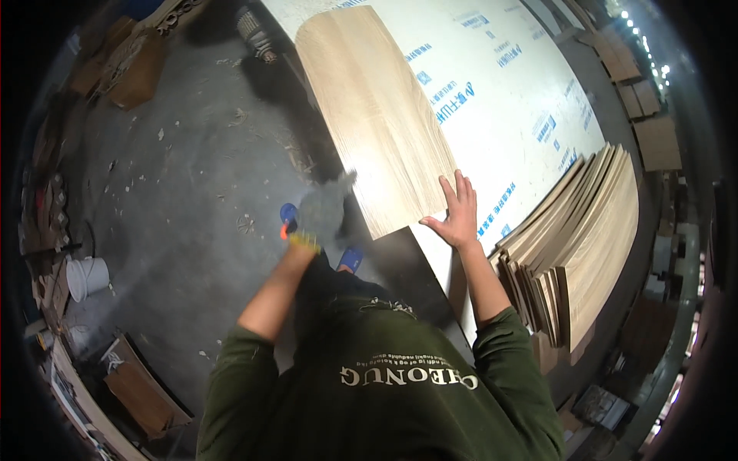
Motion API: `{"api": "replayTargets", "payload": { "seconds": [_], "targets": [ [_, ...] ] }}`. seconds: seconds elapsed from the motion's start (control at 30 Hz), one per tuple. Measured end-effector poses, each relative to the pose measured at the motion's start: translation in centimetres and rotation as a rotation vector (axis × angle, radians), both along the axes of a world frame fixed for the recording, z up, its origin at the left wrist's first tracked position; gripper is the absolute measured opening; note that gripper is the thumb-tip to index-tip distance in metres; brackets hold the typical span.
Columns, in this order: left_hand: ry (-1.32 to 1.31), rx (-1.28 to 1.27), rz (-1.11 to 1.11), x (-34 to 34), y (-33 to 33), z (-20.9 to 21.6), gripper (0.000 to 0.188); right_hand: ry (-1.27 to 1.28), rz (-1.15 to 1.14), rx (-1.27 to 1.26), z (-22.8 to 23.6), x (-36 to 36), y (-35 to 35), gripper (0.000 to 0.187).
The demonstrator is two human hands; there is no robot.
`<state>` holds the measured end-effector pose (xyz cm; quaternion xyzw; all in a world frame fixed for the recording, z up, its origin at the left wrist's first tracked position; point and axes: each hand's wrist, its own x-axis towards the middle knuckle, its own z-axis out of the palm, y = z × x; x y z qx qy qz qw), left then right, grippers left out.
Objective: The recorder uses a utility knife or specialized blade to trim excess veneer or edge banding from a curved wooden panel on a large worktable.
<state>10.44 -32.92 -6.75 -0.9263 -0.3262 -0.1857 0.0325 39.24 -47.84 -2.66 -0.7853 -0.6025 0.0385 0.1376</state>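
Note:
A long wood-grain board [377, 115] with rounded far corners lies on a white, blue-printed sheet surface. My right hand [455, 211], bare, rests at the board's near right corner with thumb and fingers spread. In a grey glove with a yellow cuff, my left hand [321, 211] is beside the board's left edge, its fingertips close to that edge. Motion smears the glove, so its fingers and anything in them cannot be made out. A small orange bit shows beside the cuff, its kind unclear.
Several similar wood-grain boards [592, 246] stand stacked on edge at the right. The printed white sheet [530, 100] extends beyond the board. On the grey floor at far left is a white bucket [87, 278]. Brown cardboard [138, 69] lies at upper left. My blue shoes [350, 258] show below.

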Motion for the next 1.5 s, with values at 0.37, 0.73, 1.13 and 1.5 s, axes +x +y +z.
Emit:
{"api": "replayTargets", "payload": {
  "seconds": [0.37, 0.73, 1.13, 1.5],
  "targets": [
    [0.298, -0.915, -0.388, -4.9, -11.5, 1.9, 0.026, 0.029, 0.119, -0.244, 1.5, -12.1, 5.8, 0.104],
    [-0.266, -0.908, 0.475, -17.0, -1.5, 2.9, 0.043, -0.030, 0.246, -0.151, 1.7, -14.7, 24.8, 0.088],
    [-0.007, -0.950, 0.454, -25.2, 14.0, -0.8, 0.045, 0.049, 0.110, -0.083, -1.3, -14.2, 37.7, 0.080],
    [-0.318, -1.209, 0.088, -7.4, 29.3, 7.5, 0.036, 0.023, -0.237, -0.168, -0.6, -16.7, 17.4, 0.079]
  ]
}}
